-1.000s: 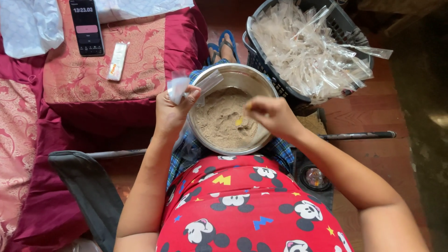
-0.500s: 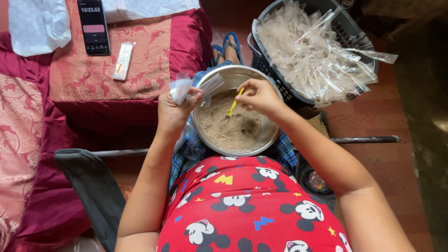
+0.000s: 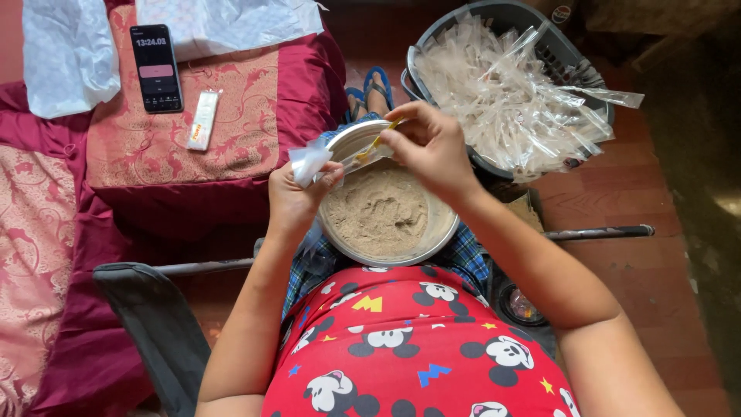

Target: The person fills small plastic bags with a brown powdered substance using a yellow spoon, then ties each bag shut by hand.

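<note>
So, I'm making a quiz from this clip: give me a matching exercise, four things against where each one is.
Things:
1. bowl
2. phone
3. basket
4. small bag

Places:
A. on the red bedding, upper left
B. in the left hand
C. on the person's lap
D. on the floor, upper right, full of clear bags

Pairs: 1-C, 2-A, 3-D, 4-B

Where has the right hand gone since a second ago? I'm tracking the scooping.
Yes. The right hand rose from inside the metal bowl to its far rim, beside the small bag.
</note>
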